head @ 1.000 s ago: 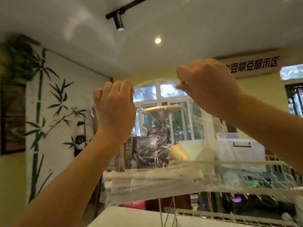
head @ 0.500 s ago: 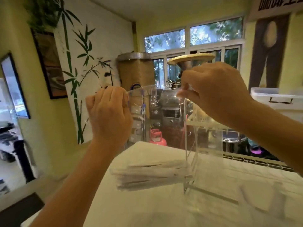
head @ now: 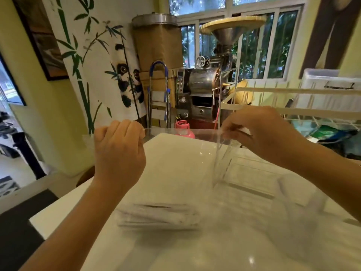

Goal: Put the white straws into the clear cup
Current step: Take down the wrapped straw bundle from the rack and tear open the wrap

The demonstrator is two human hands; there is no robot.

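A bundle of white paper-wrapped straws (head: 156,216) lies sideways, blurred, low over the white table (head: 175,163), inside a clear plastic bag (head: 179,132). My left hand (head: 119,151) and my right hand (head: 259,133) each pinch the bag's top edge, holding it stretched between them. A clear upright acrylic container (head: 244,178) stands on the table under my right hand. A faint rounded clear shape, possibly the clear cup (head: 298,194), shows to its right, too blurred to be sure.
Beyond the table's far edge stand a metal coffee roaster (head: 205,90), a pink gas cylinder (head: 183,127) and a folded step ladder (head: 158,94). A white wire rack (head: 312,112) runs along the right side. The table's left edge drops to a dark floor.
Both hands have come down from overhead with the bag. The straw bundle has dropped to just above the table, and the view has tilted downward.
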